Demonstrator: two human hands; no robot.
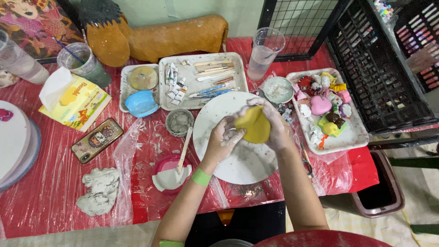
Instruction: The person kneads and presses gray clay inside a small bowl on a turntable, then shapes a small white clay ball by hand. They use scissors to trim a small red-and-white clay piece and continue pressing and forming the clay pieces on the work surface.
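Note:
Both my hands hold a round yellow sponge-like pad point(253, 124) above a white round board point(238, 137). My left hand point(225, 137), smeared with grey clay, grips the pad from the left and below. My right hand point(272, 123), also clay-covered, wraps over its top and right side. A green band sits on my left wrist. A wooden stick point(184, 148) rests across a small white and pink dish point(170, 176) left of the board.
Grey clay lump point(98, 190) at front left. A phone point(97, 139), tissue box point(75, 100), small clay bowl point(179, 121), tool tray with brushes and paint tubes point(203, 77), plastic cup point(265, 52), tray of small coloured figures point(327, 110), black crate point(375, 68).

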